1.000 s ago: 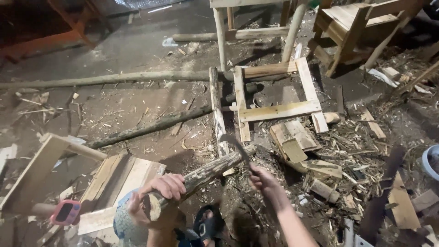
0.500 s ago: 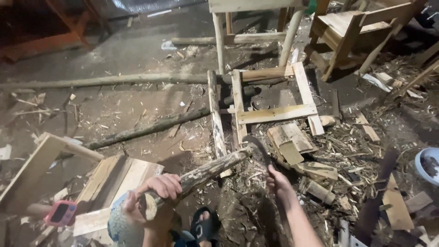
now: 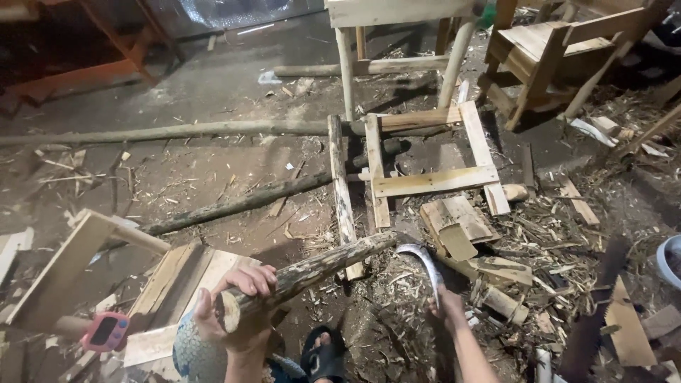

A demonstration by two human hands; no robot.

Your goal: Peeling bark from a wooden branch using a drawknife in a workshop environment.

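L hand (image 3: pixel 237 315) clamped round near end of bark-covered pole (image 3: pixel 312 273), pole slanting up-right over floor (image 3: pixel 213 170) | R hand (image 3: pixel 448 310) closed on handle of curved sickle (image 3: pixel 424 261), blade tip just beside pole's far end | wood frame (image 3: pixel 425 167) beyond, shavings around.

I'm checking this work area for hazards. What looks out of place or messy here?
Wood shavings and offcuts litter the floor beside the right hand with its curved blade. A pink device lies among them near the left hand gripping the log.
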